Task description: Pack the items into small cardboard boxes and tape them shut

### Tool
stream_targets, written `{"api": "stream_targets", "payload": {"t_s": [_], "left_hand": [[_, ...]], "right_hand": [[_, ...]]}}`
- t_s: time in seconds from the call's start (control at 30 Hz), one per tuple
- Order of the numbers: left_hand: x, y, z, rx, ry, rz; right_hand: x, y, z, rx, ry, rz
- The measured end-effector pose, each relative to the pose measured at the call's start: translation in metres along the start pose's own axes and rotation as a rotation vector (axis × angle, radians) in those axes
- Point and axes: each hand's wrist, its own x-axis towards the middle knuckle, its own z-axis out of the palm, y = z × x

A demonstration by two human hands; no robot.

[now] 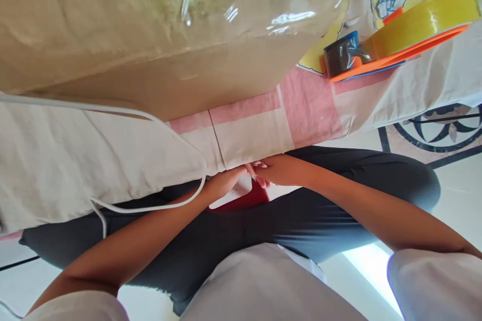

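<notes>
Low in front of my lap, my left hand (226,181) and my right hand (274,169) meet just below the edge of the patterned cloth (309,110). The fingers of both hands are curled in and touch each other. What they hold, if anything, is hidden. Beside my left hand shows a pale, round-cornered surface with dark specks (241,188). Under both hands lies something deep red (250,199), only partly visible. A white cable (181,136) loops across the cloth and passes over my left wrist.
A large brown cardboard box (211,72) covered with shiny clear tape rests on the cloth ahead. At its right stands an orange tape dispenser (395,57) with a yellowish roll, against a yellow printed sheet (314,57). My crossed legs (376,175) are below, on a pale floor (448,200).
</notes>
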Motion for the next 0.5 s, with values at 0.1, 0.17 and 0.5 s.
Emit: {"api": "stream_targets", "payload": {"t_s": [0.1,0.17,0.5], "left_hand": [[0.004,0.001,0.002,-0.089,0.033,-0.085],[0.007,0.004,0.004,-0.113,0.033,-0.149],[0.01,0.004,0.002,-0.165,0.028,-0.257]], "right_hand": [[0.0,0.001,0.002,-0.059,0.038,-0.056],[-0.001,0.001,0.005,-0.148,0.094,-0.072],[-0.041,-0.014,-0.002,-0.62,0.398,-0.068]]}}
